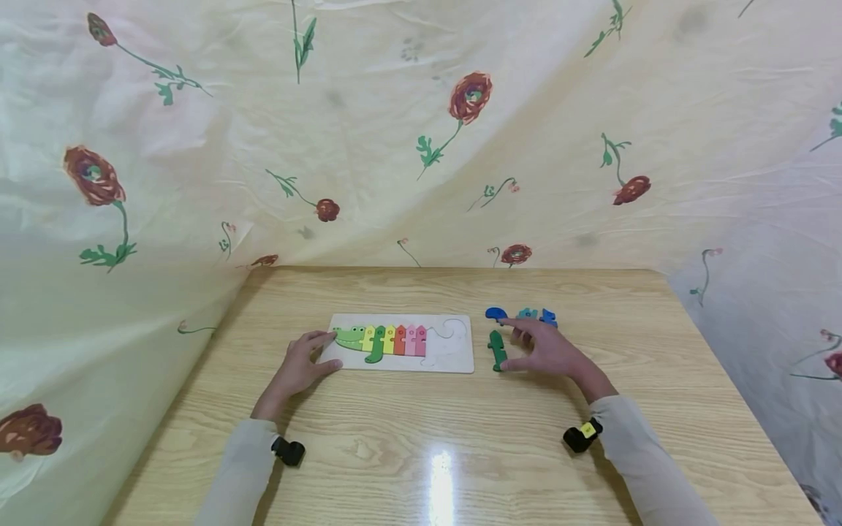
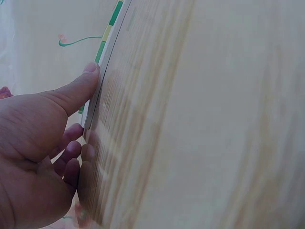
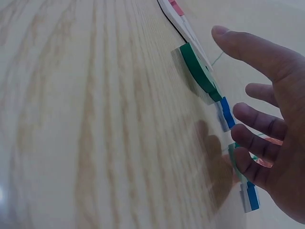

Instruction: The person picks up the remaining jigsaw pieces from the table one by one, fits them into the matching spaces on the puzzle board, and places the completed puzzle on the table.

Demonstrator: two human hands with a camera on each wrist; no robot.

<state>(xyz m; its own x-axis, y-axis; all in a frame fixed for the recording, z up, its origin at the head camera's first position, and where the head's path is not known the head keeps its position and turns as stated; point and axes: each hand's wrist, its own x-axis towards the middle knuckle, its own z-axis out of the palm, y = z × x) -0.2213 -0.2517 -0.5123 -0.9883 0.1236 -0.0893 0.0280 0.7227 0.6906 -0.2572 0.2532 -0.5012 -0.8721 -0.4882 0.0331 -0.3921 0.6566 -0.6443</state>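
Note:
A pale puzzle board (image 1: 455,359) lies on the table with a crocodile picture partly filled by coloured pieces. Green head piece (image 1: 351,337) sits at its left, followed by yellow, green, red and pink pieces; the right end shows only drawn outlines. My left hand (image 1: 302,364) rests at the board's left end, thumb on the front edge and fingers at the side. Beside the board lies a loose dark green piece (image 1: 498,352), also standing out in the right wrist view (image 3: 200,74). Over it my right hand (image 1: 547,349) spreads thumb and fingers, with nothing held.
Behind the right hand lie a blue rounded piece (image 1: 496,314), a light blue piece (image 1: 528,313) and another blue piece (image 1: 548,317). Flowered cloth (image 1: 368,146) rises behind the wooden table (image 1: 395,431) and along its sides.

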